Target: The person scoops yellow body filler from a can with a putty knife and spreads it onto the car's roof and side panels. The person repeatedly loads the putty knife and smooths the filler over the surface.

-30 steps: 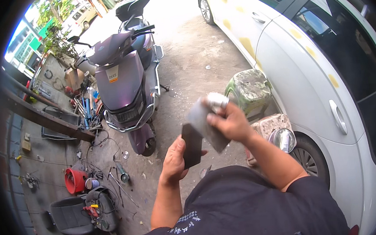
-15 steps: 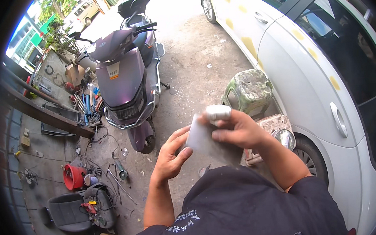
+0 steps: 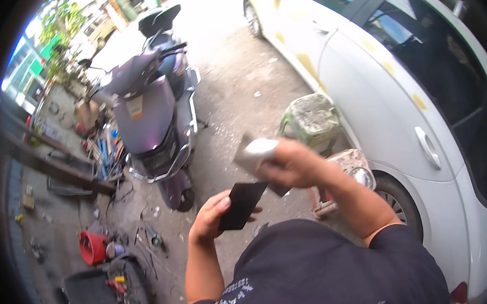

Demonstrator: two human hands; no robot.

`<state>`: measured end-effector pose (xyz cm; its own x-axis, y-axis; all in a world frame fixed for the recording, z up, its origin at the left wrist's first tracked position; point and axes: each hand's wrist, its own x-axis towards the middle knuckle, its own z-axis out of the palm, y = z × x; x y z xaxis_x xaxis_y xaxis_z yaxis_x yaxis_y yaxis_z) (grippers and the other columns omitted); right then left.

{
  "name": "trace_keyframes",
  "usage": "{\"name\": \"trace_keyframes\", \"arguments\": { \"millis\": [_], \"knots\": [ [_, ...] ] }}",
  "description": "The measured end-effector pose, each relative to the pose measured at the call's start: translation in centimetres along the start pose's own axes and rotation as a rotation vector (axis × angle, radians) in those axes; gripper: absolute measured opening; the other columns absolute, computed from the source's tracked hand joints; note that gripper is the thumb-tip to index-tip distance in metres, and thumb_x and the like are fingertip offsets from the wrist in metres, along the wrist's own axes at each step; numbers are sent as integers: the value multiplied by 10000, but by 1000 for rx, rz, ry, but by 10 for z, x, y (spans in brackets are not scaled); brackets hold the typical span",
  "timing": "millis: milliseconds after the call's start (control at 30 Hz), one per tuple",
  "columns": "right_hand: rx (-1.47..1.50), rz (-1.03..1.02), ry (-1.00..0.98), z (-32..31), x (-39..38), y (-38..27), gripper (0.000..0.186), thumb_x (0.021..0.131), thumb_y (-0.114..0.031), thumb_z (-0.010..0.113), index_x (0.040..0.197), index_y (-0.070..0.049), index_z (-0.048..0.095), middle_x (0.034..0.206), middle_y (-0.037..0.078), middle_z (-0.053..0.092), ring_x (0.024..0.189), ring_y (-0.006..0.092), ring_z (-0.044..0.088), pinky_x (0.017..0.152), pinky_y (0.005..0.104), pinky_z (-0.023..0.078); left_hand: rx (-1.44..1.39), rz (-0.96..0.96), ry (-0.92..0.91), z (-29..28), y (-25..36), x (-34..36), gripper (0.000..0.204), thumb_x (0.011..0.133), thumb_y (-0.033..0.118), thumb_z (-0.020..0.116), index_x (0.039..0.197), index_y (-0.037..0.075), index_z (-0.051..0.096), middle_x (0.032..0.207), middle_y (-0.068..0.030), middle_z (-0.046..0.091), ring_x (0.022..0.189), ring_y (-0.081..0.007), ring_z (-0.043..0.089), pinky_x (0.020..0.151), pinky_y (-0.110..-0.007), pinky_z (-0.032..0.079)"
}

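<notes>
My left hand (image 3: 211,214) grips a flat black rectangular sheet (image 3: 243,205), thumb on top and fingertips showing past its far edge. It looks like sandpaper, though its grain does not show. Close by, slightly higher and to the right, is my right hand (image 3: 291,162), blurred by motion. Its fingers are closed on a flat grey-brown piece (image 3: 245,153). A smooth white thing (image 3: 261,146) lies at those fingers; whether it is held or wrapped round them I cannot tell. A dark edge below the right hand almost meets the black sheet.
A white car (image 3: 364,85) with yellowish patches stands along the right. Beside it are a stained green stool (image 3: 312,115) and a low stand (image 3: 350,163). Ahead on the left is a purple scooter (image 3: 146,114). A red bucket (image 3: 92,248) and black seat (image 3: 91,292) lie left.
The black face of the sheet in my left hand now shows, where a pale sheet was between both hands. My right hand has moved slightly left, and the view has shifted.
</notes>
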<state>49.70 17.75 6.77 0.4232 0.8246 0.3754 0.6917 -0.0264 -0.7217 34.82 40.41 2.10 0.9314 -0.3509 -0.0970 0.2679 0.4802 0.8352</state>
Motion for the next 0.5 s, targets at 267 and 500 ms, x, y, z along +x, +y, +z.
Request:
{"name": "trace_keyframes", "arguments": {
  "millis": [267, 500],
  "knots": [
    [7, -123, -14, 38, -2, -3, 294, 855, -124, 627, 1142, -71, 596, 910, 138, 616, 890, 336, 573, 801, 418, 475, -16, -38, -52, -1, -9, -2, 686, 934, 390, 533, 1308, -174, 422, 1210, -317, 575, 1058, -477, 619, 863, -547, 538],
    [50, 86, 57, 46, -28, 7, 320, 866, -103, 615, 1184, -83, 584, 938, 158, 598, 902, 358, 576, 800, 439, 461, -313, -34, 12, -17, -23, -9, 752, 929, 466, 542, 1368, -124, 383, 1306, -293, 522, 1065, -470, 615, 837, -533, 559]
  ]
}}
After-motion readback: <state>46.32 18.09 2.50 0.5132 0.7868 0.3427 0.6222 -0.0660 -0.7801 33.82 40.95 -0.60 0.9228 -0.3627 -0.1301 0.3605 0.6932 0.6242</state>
